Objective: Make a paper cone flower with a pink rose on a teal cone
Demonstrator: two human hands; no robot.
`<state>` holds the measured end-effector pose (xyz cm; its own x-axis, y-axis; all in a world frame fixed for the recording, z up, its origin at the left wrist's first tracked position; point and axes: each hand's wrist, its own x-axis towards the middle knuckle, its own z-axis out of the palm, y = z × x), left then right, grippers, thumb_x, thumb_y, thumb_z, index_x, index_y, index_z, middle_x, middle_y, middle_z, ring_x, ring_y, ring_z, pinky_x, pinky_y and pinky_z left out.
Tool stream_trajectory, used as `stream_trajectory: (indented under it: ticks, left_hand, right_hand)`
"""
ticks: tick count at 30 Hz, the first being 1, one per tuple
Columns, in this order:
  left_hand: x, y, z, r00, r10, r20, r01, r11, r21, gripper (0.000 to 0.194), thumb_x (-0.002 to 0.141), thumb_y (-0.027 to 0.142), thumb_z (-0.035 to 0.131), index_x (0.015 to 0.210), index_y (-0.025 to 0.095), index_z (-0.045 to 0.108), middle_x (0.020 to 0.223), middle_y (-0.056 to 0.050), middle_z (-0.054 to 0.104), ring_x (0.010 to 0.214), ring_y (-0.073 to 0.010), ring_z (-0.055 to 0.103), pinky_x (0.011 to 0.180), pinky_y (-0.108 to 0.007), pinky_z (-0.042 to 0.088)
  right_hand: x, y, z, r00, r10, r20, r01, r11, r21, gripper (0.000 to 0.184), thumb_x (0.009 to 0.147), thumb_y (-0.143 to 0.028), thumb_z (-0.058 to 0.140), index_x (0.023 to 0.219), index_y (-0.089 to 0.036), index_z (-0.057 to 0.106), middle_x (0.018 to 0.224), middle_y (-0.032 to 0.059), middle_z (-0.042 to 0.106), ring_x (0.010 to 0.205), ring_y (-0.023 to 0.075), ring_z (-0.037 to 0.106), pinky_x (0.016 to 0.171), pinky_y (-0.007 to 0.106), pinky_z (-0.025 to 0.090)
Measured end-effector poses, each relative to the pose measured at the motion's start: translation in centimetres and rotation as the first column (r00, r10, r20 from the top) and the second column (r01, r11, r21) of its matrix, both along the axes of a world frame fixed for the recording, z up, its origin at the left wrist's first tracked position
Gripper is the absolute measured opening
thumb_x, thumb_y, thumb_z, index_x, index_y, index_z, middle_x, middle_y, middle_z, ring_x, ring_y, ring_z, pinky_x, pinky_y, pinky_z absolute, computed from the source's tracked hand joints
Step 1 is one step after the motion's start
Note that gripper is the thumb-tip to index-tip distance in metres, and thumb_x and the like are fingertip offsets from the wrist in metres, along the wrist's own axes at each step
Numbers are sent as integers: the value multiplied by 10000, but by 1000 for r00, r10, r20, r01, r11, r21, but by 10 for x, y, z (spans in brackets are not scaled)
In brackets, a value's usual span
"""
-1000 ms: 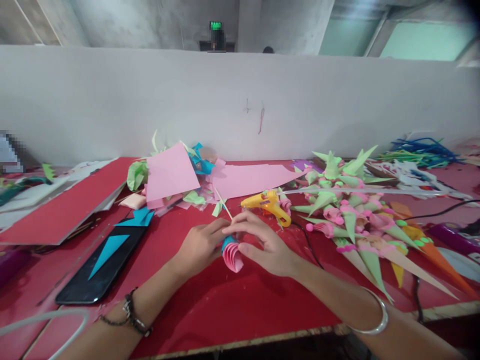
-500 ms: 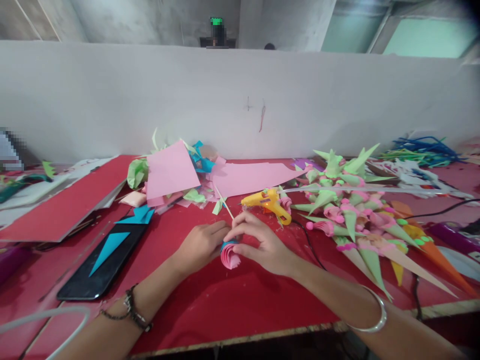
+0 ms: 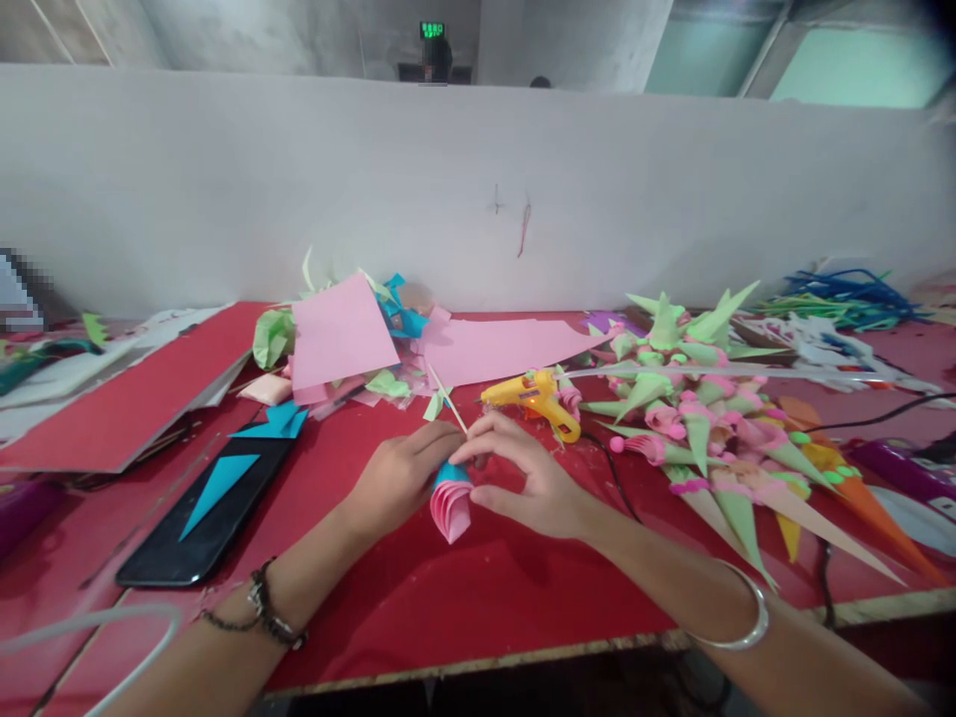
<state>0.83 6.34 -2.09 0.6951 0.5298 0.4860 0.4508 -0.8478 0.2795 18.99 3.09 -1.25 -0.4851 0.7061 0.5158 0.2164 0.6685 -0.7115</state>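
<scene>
Both hands meet over the red table (image 3: pixel 478 597) on one small paper flower (image 3: pixel 450 506), a pink rolled bloom with a blue collar on a thin wooden stick. My left hand (image 3: pixel 399 476) is closed around the blue collar from the left. My right hand (image 3: pixel 523 476) pinches the stick and collar from the right, with its other fingers curled beside the bloom. The stick points up and away from me, toward the paper scraps.
A yellow glue gun (image 3: pixel 534 398) lies just behind my hands, its cord trailing right. A heap of finished green and pink paper cones (image 3: pixel 709 428) fills the right. Pink sheets (image 3: pixel 340 334) and scraps lie behind; a black phone (image 3: pixel 201 523) with blue scraps lies left.
The bloom has tipped a little lower and left between my fingers. Both hands stay in place, still holding it.
</scene>
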Motion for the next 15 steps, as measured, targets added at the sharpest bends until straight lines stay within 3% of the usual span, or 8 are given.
stream_trajectory:
  ticks: [15]
  left_hand:
    - [1,2,-1,997,-75,-26,73,995,-75,195,837,294,404,883,146,522,873,-66,571,777,-148,566,650,-238,470]
  right_hand:
    - [-4,0,-5,999,5,-35,-5,1000,19,217,751,-226,578,959,-183,535,843,19,488,766,116,498,700,259,439]
